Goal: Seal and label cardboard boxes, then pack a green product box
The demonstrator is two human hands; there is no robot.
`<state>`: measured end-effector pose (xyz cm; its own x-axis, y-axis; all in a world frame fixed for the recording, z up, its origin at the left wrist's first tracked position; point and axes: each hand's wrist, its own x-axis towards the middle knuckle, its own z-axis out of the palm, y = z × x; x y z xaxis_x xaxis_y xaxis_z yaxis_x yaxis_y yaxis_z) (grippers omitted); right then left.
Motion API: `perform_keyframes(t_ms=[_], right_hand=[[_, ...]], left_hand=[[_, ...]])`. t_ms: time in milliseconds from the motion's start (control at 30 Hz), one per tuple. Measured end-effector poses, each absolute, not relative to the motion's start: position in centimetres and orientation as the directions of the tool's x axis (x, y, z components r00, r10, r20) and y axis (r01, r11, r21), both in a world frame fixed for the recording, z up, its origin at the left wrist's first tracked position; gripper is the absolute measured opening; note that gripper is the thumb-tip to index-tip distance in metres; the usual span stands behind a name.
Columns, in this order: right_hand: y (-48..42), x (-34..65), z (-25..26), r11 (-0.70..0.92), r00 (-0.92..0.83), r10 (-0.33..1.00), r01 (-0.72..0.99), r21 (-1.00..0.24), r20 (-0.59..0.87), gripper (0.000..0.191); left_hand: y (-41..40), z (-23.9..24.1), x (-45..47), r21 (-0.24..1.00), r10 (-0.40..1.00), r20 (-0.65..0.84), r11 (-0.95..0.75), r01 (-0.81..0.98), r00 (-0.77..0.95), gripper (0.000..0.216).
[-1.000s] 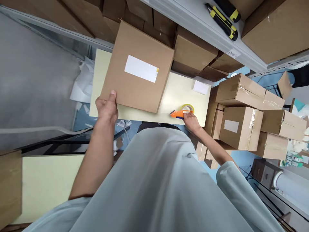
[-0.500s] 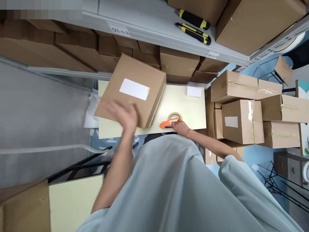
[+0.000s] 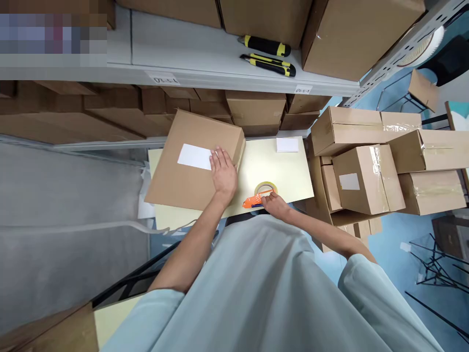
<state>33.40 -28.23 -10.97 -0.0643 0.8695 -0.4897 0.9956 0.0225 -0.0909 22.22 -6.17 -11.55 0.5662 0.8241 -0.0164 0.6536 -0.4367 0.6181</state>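
A closed cardboard box (image 3: 183, 188) lies tilted on the pale yellow table (image 3: 289, 181), with a white label (image 3: 193, 156) on its upper face. My left hand (image 3: 223, 173) rests flat on that face, fingers stretched out over the label's right end. Beside the box, near the table's front edge, is an orange tape dispenser (image 3: 252, 201) with a yellowish roll of tape (image 3: 266, 185). The fingers of my right hand (image 3: 275, 205) are closed around its right end. A stack of white labels or paper (image 3: 287, 145) sits at the table's back right.
Above the table runs a grey shelf (image 3: 205, 54) bearing two black-and-yellow box cutters (image 3: 269, 63) and large boxes. More cartons (image 3: 256, 110) fill the level below. Taped boxes (image 3: 370, 181) are piled to the right. A white cable (image 3: 128, 224) hangs at the left.
My left hand has moved right and come down flat on the box, over the label's end. My right hand stays at the tape dispenser. The view has shifted, showing more of the shelf.
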Motion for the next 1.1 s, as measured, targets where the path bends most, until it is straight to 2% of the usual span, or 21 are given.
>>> perform_keyframes(t_ms=[267, 367, 500, 633, 700, 767, 867, 933, 1033, 1100], right_hand=[[-29.2, 31.8, -11.4, 0.119, -0.208, 0.892, 0.964, -0.236, -0.401, 0.024], [-29.9, 33.4, -11.3, 0.06, -0.167, 0.896, 0.964, -0.26, -0.412, 0.025], [-30.7, 38.0, -10.4, 0.012, -0.109, 0.889, 0.976, -0.215, -0.445, 0.028], [-30.7, 43.7, -8.6, -0.055, -0.047, 0.915, 0.97, -0.237, -0.402, 0.028], [-30.3, 46.2, -7.5, -0.048, -0.039, 0.909, 0.979, -0.198, -0.415, 0.025], [-29.7, 48.2, -6.4, 0.024, -0.064, 0.877, 0.996, -0.09, -0.475, 0.024], [-28.2, 49.6, -5.5, 0.154, -0.097, 0.835, 0.986, 0.061, -0.542, 0.033], [-26.9, 49.3, -5.7, 0.179, -0.085, 0.82, 0.977, 0.113, -0.565, 0.039], [-24.8, 47.7, -6.8, 0.142, -0.035, 0.802, 0.981, 0.133, -0.596, 0.039], [-23.7, 46.5, -7.6, 0.111, -0.014, 0.801, 0.986, 0.127, -0.598, 0.038]], left_hand=[[-9.1, -11.9, 17.9, 0.547, 0.735, -0.025, -0.557, 0.625, 0.677, 0.074], [-9.7, -12.0, 16.7, 0.542, 0.712, -0.036, -0.576, 0.612, 0.702, 0.073], [-10.3, -12.0, 16.1, 0.536, 0.688, -0.042, -0.596, 0.598, 0.724, 0.073], [-10.8, -12.4, 14.0, 0.508, 0.619, -0.05, -0.66, 0.553, 0.784, 0.073], [-10.6, -13.2, 11.7, 0.493, 0.552, -0.042, -0.714, 0.498, 0.833, 0.073], [-9.9, -14.2, 8.7, 0.479, 0.465, 0.001, -0.777, 0.408, 0.885, 0.071], [-8.4, -15.6, 4.2, 0.449, 0.317, 0.103, -0.861, 0.24, 0.943, 0.069], [-7.6, -15.8, 2.1, 0.426, 0.262, 0.124, -0.885, 0.187, 0.957, 0.067], [-7.8, -14.8, 1.6, 0.434, 0.294, 0.119, -0.874, 0.217, 0.948, 0.065], [-8.6, -13.4, 3.4, 0.457, 0.399, 0.142, -0.838, 0.298, 0.906, 0.058]])
